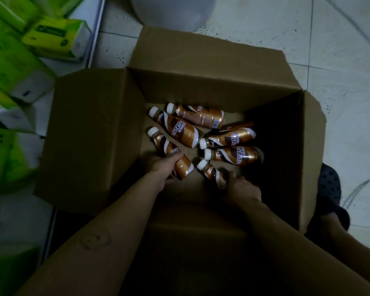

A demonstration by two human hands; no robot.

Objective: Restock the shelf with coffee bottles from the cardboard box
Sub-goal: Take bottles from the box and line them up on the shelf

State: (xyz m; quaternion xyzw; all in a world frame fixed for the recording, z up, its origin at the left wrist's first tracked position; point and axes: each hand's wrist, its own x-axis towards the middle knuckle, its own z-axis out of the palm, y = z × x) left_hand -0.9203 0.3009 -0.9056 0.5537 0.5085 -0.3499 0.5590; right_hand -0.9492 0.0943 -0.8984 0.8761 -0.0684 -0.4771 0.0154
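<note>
An open cardboard box (201, 82) stands on the floor below me, flaps spread. Several brown-and-gold coffee bottles with white caps lie flat on its bottom. My left hand (162, 167) reaches into the box and grips the leftmost bottle (167, 146) around its lower body. My right hand (241, 184) is closed around the base of a smaller-looking bottle (209, 171) near the box's front. Other bottles (201, 117) lie loose at the back and right (235, 155).
Green and white tissue packs (51, 37) sit on a low white shelf at the left. A pale round bin (173, 11) stands beyond the box. A dark slipper and foot (329, 189) rest on the tiled floor at the right.
</note>
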